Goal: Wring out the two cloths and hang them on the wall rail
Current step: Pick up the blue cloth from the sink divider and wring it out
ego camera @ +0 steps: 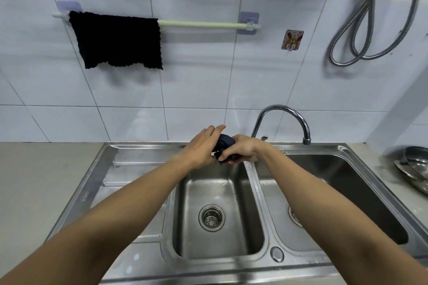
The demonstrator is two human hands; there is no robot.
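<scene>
We have both hands out over the sink (pixel 108 157), above the back of its left basin. Our left hand (pixel 203 148) and right hand (pixel 243 148) are closed around a dark cloth (pixel 225 143), bunched into a tight wad between them; the left fingers wrap over its far side and the right fist grips its near end. Only a small part of the wad shows between our hands. The other cloth (pixel 118 41), black, hangs spread over the left part of the wall rail (pixel 199 24), which runs across the white tiles above the sink. The tap (pixel 284 113) arches just right of our hands, its spout over the right basin. The bench (pixel 34 180) lies to the left of the sink.
</scene>
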